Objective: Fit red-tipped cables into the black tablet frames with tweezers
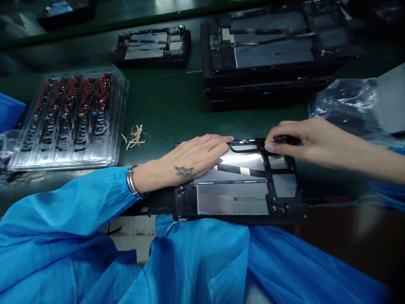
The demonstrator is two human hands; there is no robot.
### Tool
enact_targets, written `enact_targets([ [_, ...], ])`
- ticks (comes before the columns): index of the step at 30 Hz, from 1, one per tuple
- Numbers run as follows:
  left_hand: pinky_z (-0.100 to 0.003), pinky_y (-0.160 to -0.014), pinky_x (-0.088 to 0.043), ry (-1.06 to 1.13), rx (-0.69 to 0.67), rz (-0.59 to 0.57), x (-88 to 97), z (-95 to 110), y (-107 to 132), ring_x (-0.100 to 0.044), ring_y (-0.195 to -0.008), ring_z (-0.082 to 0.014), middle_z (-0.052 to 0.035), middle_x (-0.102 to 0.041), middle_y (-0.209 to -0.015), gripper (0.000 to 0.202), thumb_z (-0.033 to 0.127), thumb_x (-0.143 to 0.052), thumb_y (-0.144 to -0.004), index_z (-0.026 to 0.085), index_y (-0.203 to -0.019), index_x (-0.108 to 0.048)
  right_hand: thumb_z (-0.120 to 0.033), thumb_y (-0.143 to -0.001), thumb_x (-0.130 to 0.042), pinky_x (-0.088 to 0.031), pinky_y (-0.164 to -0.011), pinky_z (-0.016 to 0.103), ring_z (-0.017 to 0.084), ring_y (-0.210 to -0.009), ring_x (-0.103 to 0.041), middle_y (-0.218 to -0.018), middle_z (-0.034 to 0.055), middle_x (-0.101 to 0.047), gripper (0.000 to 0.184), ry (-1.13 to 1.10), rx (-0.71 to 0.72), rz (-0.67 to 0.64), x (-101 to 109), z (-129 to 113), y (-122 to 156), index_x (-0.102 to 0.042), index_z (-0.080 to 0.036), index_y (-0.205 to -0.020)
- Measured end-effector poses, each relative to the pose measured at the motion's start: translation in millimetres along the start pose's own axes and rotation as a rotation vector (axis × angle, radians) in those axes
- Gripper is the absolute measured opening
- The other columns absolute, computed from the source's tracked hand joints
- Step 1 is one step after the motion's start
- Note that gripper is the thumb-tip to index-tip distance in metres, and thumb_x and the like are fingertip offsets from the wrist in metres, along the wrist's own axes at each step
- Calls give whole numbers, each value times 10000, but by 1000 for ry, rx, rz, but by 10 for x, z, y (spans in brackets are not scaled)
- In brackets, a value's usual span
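A black phone-like frame assembly [232, 200] with silver panels and a label lies flat at the near edge of the bench. Across its upper left part rests my left hand [202, 154], palm down with the fingers stretched out, and the fingertips touch the top edge. My right hand [294, 137] is at the assembly's upper right corner, thumb and forefinger pinched together. A small black piece [286, 139] shows between those fingers; its exact kind is hard to make out. Part of the assembly is hidden under my left hand.
Stacked clear trays [68, 122] of red-and-black flex cables stand at left, beside pale paper strips [136, 137]. Behind are a small stack of similar frames [152, 46] and a larger stack [272, 46]. Clear plastic bags [346, 101] lie at right.
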State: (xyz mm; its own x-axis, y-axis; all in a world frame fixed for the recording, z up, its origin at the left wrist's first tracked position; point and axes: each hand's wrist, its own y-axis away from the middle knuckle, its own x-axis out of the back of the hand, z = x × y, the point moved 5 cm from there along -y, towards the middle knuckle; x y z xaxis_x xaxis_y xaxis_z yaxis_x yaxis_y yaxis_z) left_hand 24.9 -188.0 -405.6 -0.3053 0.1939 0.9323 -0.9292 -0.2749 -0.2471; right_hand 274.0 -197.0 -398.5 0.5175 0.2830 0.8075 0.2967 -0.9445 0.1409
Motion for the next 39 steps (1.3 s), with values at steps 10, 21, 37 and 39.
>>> enact_targets([
  [10,-394,-1075,-574,-222,-147,38,9,39,-39,-633,-1321,-273,-169,-656,-1408,241,150,-421,-1082,71,-1241,-584,-671,-865,-606,-383,-578,339,224,-663,-605,-803,69,-698,464,33,-1,17,-6,-74,14,-706,-220,-819],
  [21,-421,-1083,-582,-334,-196,0,17,37,-11,-639,-1329,-282,-190,-606,-1480,381,115,-412,-1071,41,-1416,-555,-424,-904,-528,-337,-599,302,156,-586,-535,-757,50,-622,295,242,77,5,-51,-173,24,-682,-191,-811],
  [37,-397,-1001,-600,-459,-253,26,44,107,-59,-677,-1242,-287,-190,-667,-1391,344,104,-425,-1069,34,-1350,-611,-366,-924,-507,-323,-597,296,161,-617,-539,-780,61,-603,269,335,64,-39,-82,-240,22,-659,-169,-822],
  [39,-381,-948,-603,-489,-253,15,57,128,-87,-675,-1220,-292,-192,-678,-1359,338,109,-418,-1070,42,-1338,-614,-354,-920,-522,-317,-598,296,164,-619,-541,-786,62,-610,250,324,59,-36,-87,-237,24,-662,-171,-822],
])
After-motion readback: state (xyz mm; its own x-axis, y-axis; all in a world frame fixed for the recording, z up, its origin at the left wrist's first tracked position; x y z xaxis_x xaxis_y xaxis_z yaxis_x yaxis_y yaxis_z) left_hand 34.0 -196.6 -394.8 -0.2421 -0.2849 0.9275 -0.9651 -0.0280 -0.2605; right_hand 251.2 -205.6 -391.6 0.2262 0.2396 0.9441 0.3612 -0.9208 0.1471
